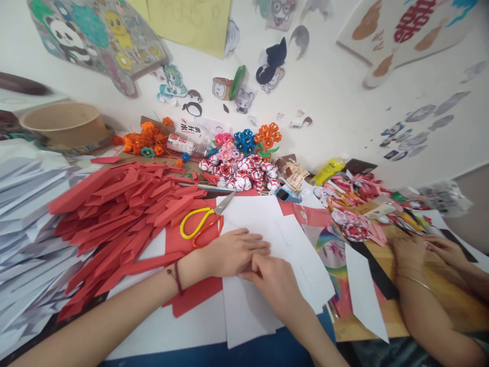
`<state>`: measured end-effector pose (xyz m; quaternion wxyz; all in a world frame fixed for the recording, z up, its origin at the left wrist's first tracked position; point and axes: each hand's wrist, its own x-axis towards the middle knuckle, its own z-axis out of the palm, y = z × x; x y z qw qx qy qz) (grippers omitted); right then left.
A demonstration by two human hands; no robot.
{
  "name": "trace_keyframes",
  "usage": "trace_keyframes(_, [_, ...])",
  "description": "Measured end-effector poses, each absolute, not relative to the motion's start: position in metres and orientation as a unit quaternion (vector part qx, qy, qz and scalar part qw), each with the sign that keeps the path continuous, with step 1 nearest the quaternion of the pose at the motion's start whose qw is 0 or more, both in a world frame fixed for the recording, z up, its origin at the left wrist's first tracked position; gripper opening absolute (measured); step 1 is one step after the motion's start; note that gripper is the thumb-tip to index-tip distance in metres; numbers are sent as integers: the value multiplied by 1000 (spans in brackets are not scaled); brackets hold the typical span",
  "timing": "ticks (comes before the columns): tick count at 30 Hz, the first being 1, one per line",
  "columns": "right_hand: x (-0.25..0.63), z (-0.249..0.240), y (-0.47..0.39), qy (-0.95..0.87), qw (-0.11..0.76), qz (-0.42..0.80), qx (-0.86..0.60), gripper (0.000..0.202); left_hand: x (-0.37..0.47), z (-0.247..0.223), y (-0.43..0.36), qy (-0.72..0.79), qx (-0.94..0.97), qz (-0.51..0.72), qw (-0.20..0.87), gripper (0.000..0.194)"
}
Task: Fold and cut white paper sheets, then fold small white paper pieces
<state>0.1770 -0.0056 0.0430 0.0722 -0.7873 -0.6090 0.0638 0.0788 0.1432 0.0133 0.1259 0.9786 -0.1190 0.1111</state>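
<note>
My left hand [236, 251] lies flat on a stack of white paper [282, 229], its fingers stretched to the right and held close to each other. Against its fingertips rests my right hand [275, 283], closed, with the fingers curled under and the thumb by the left hand. Whatever is inside that curl, if anything, is hidden. Scissors [206, 219] with one yellow and one orange handle lie just beyond my left wrist, blades pointing away to the right. Red paper [191, 302] shows under the white sheets.
Folded red paper strips [126, 204] and folded white strips [30, 234] are piled on the left. Paper flowers [244, 173] and a blue watch [284, 195] sit along the back. A co-worker's hands [416, 255] are busy at the right, beside a white strip [364, 290].
</note>
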Motion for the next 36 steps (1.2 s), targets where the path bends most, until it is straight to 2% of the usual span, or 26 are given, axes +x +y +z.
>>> trace_keyframes(6, [174, 51, 9, -603, 7, 97, -792, 33, 78, 12, 145, -130, 973, 124, 144, 60])
trace_keyframes(14, [176, 48, -2, -607, -98, 61, -786, 52, 78, 8, 143, -119, 976, 137, 116, 43])
trace_keyframes(19, [180, 49, -17, -599, -139, 25, -788, 44, 77, 11, 143, -105, 979, 111, 133, 44])
trace_keyframes(36, [238, 34, -92, -574, -115, -66, -808, 53, 76, 13, 141, -108, 982, 108, 114, 47])
